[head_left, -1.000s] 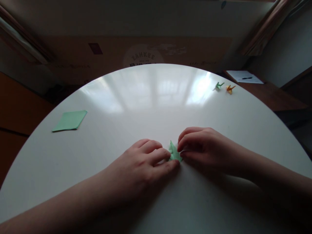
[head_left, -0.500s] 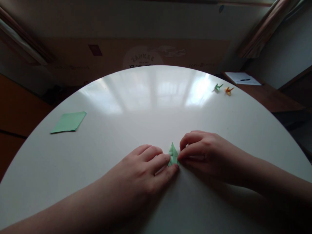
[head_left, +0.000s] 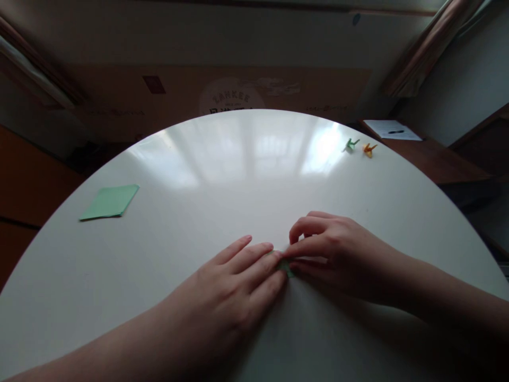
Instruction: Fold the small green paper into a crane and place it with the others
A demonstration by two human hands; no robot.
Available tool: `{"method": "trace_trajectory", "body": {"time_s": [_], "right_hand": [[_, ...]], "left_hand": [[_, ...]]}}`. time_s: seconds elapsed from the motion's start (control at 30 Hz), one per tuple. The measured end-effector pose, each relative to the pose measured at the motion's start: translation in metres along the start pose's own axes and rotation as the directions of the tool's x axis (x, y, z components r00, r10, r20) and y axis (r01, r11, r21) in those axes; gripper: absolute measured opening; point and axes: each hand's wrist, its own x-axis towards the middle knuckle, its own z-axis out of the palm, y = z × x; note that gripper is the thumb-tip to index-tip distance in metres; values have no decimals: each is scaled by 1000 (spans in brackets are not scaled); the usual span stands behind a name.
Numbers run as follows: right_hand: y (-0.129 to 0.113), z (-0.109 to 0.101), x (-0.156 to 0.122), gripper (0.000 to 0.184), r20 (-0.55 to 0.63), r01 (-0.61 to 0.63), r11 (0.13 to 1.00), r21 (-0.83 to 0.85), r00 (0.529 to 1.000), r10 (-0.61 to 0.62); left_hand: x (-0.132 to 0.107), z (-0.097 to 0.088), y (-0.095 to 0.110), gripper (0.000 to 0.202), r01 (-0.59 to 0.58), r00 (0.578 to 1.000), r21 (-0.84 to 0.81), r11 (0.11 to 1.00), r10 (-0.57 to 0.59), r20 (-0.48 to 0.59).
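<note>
A small green folded paper piece (head_left: pixel 286 267) lies on the round white table (head_left: pixel 222 175), almost wholly hidden between my hands. My left hand (head_left: pixel 238 278) lies flat with its fingers stretched out, pressing on the paper's left side. My right hand (head_left: pixel 330 254) has its fingers curled and pinches the paper's right edge with fingertips and thumb. Only a sliver of green shows between the two hands.
A flat green paper square (head_left: pixel 108 202) lies at the table's left. Two small folded paper cranes, one green (head_left: pixel 350 144) and one orange (head_left: pixel 368 149), stand at the far right rim. Beyond them a brown side table holds a white sheet with a pen (head_left: pixel 392 130).
The upright green tip seen earlier has been pressed down and is now covered. My left fingers have stretched out flat over it, and my right fingers have closed in on it.
</note>
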Motion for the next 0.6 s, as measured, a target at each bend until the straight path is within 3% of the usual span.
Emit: {"method": "trace_trajectory", "body": {"time_s": [0.23,0.43,0.6], "right_hand": [[-10,-4,-5,16,36,17,999,-34,999,-15],[-19,-3,-11,16,70,30,977,-211,997,-15],[-16,-1,-12,21,46,32,982,-187,999,-24]], "left_hand": [[3,-3,9,42,28,1000,-8,1000,-28,3],[5,-7,19,38,39,999,55,998,-39,8],[5,-10,24,30,66,997,-1,998,-66,31]]}}
